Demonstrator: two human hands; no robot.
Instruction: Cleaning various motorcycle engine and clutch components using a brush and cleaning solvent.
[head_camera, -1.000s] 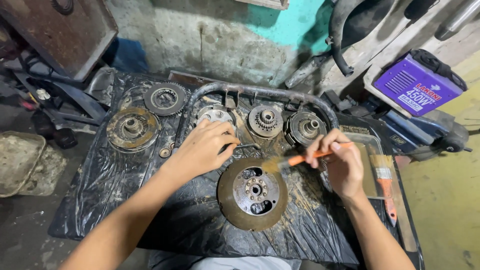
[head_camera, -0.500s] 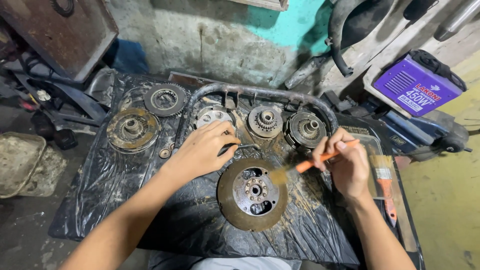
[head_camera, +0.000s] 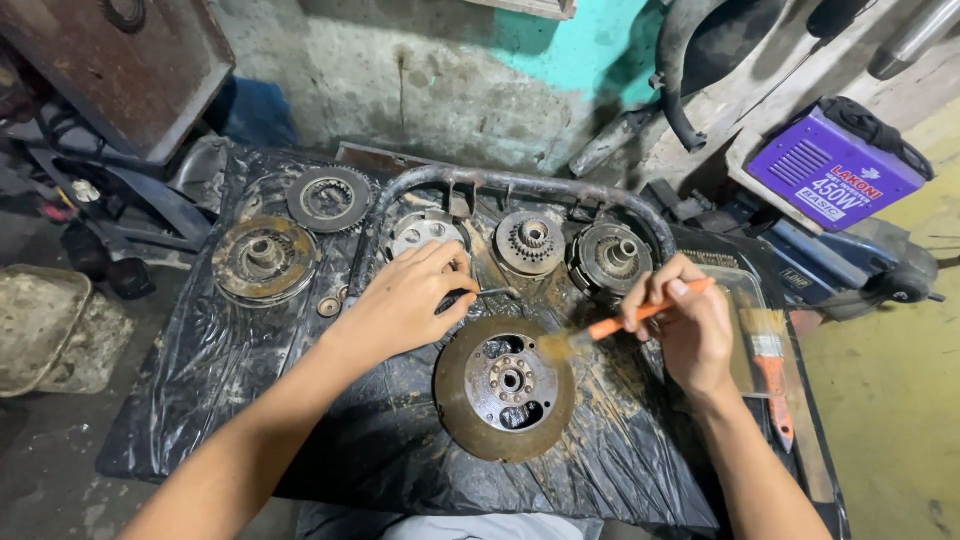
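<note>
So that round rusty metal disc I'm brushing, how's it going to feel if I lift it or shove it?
The rusty metal disc looks thick and solid, so probably heavy for its size and fully stiff. It lies flat on the black plastic sheet, so it seems unlikely to roll or tip. Its surface and the brush in the right hand look wet and grimy; it may be slippery.

A rusty round metal disc (head_camera: 505, 387) lies flat on black plastic sheeting, its hub and bolt holes facing up. An orange-handled brush (head_camera: 608, 326) is tilted over its upper right edge, the grimy bristles touching the rim, handle slanting up to the right.
</note>
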